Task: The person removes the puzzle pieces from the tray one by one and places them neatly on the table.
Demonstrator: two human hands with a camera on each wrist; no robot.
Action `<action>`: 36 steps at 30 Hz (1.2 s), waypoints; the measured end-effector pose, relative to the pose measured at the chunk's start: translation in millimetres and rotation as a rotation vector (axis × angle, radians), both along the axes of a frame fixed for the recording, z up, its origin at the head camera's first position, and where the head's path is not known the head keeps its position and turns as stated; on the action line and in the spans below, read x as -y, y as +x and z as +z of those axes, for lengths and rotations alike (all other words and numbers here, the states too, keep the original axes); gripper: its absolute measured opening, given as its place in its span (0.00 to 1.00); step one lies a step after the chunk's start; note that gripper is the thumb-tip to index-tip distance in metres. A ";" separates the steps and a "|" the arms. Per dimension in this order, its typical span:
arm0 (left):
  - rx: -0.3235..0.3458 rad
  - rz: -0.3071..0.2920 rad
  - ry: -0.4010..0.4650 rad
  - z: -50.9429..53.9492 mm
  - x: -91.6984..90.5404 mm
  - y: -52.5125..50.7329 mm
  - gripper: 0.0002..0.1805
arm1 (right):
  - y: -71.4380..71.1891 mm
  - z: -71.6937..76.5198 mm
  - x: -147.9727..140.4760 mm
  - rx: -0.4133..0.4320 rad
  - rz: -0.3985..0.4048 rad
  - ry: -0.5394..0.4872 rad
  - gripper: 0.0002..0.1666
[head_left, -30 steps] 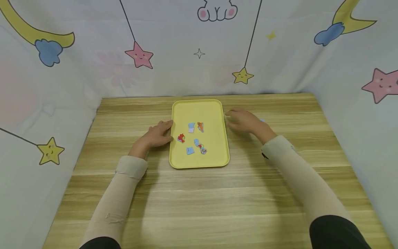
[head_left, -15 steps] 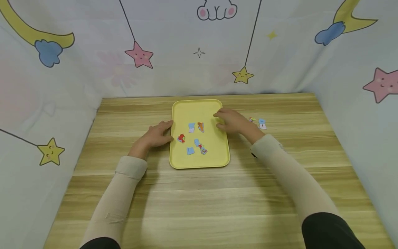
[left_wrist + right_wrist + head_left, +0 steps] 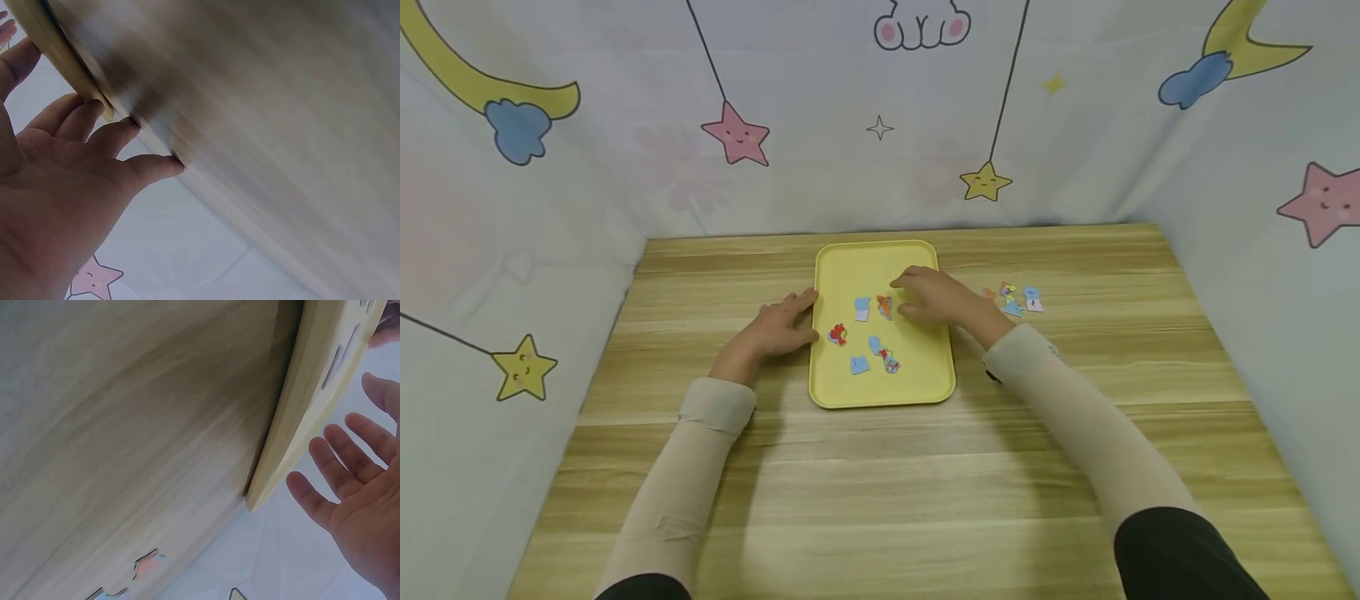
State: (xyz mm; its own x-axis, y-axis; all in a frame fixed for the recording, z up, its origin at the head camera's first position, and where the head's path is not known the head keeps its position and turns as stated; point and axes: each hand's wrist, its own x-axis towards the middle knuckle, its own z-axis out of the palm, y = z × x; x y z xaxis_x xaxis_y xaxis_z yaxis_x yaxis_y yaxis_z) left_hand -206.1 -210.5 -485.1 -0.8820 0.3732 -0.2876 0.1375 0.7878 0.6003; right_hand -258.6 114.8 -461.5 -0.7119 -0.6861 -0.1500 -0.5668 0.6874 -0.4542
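Note:
The yellow tray [image 3: 917, 387] lies on the wooden table with several small flat pieces on it. Among them are an orange piece [image 3: 884, 307], a red piece [image 3: 837, 334] and a blue piece [image 3: 859, 364]. My left hand [image 3: 772, 327] touches the tray's left edge with thumb and fingers spread; in the left wrist view the fingertips of that hand [image 3: 75, 162] meet the tray side and the table. Over the tray's right half hovers my right hand [image 3: 942, 297], beside the orange piece. The right wrist view shows this hand [image 3: 369, 481] with spread fingers and nothing held.
Right of the tray on the table lie several more pieces, including a blue and white one [image 3: 1033, 299] and a light blue one [image 3: 1013, 307]. A white cloth [image 3: 820, 183] printed with stars and moons hangs behind the table and at both sides.
My right hand has moved left from beside the tray to above it, uncovering pieces on the table at the right. The left hand and the pieces on the tray have stayed in place.

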 end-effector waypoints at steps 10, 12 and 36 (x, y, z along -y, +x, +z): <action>-0.009 0.002 -0.002 -1.5 -0.2 -0.9 0.44 | -1.1 -12.2 16.4 -0.042 0.080 0.040 0.26; -0.008 0.002 0.001 -1.2 -0.2 -0.6 0.44 | -1.3 -13.4 19.2 -0.056 0.092 0.037 0.24; -0.005 -0.007 0.007 0.8 0.2 0.7 0.44 | 4.2 -14.0 28.8 -0.128 0.121 0.100 0.19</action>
